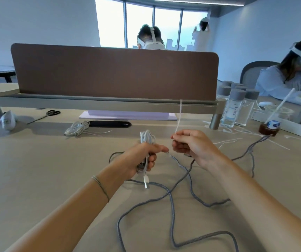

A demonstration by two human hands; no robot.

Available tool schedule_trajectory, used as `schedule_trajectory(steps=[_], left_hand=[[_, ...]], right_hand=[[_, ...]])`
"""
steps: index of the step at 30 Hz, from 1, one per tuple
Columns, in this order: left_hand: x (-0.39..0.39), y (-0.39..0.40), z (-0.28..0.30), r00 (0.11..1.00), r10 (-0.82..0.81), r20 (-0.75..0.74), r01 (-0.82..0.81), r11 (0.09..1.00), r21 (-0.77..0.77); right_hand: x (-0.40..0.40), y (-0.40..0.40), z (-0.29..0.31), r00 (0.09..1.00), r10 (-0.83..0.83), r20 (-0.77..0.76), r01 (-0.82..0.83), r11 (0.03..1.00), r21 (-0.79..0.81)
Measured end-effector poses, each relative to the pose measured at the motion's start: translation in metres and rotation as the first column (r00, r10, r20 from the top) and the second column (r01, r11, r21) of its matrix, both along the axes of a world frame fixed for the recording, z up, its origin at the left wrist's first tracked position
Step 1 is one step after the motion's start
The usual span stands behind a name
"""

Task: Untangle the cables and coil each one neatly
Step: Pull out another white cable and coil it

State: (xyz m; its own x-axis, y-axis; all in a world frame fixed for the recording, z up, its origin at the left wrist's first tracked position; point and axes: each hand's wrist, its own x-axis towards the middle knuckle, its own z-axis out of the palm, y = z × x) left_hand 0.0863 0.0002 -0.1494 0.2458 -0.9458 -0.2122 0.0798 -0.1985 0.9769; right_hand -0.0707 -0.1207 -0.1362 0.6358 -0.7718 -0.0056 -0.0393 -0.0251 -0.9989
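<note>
The left hand [142,159] had its fingers curled tight round the white coil [147,142], light and springy, likely to unwind unless gripped at its middle. The right hand [191,146] pinched a thin, stiff tie [179,115]. Just below both, the limp grey cable [171,197] sprawled loose over the surface [37,170].

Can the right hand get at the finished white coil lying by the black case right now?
Probably not yet. The right hand pinches a white tie, so it is occupied. The path over the table to the white coil looks free otherwise.
</note>
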Motion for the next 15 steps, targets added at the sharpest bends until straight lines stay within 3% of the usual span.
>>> schedule_trajectory(steps=[7, 8, 10, 12, 13, 15], left_hand=[[-0.003, -0.003, -0.001, 0.996, 0.084, 0.009, -0.084, 0.996, -0.009], [-0.002, -0.003, -0.001, 0.993, 0.115, 0.017, -0.115, 0.993, -0.026], [0.003, -0.003, -0.001, 0.982, 0.180, 0.050, -0.177, 0.983, -0.053], [0.010, -0.002, -0.002, 0.967, 0.234, 0.098, -0.228, 0.971, -0.067], [0.013, -0.002, -0.004, 0.961, 0.249, 0.118, -0.242, 0.968, -0.069], [0.016, -0.001, -0.007, 0.956, 0.252, 0.150, -0.244, 0.967, -0.068]], right_hand=[[0.001, 0.010, 0.005, 0.999, 0.032, -0.006, -0.033, 0.995, -0.098], [0.000, 0.011, 0.007, 0.998, 0.027, -0.058, -0.036, 0.989, -0.143], [-0.005, 0.012, 0.013, 0.953, -0.024, -0.303, -0.089, 0.931, -0.353], [-0.009, 0.013, 0.017, 0.860, -0.242, -0.449, -0.119, 0.762, -0.637], [-0.010, 0.015, 0.018, 0.848, -0.368, -0.382, -0.078, 0.625, -0.777], [-0.011, 0.017, 0.019, 0.869, -0.484, -0.102, 0.038, 0.271, -0.962]])
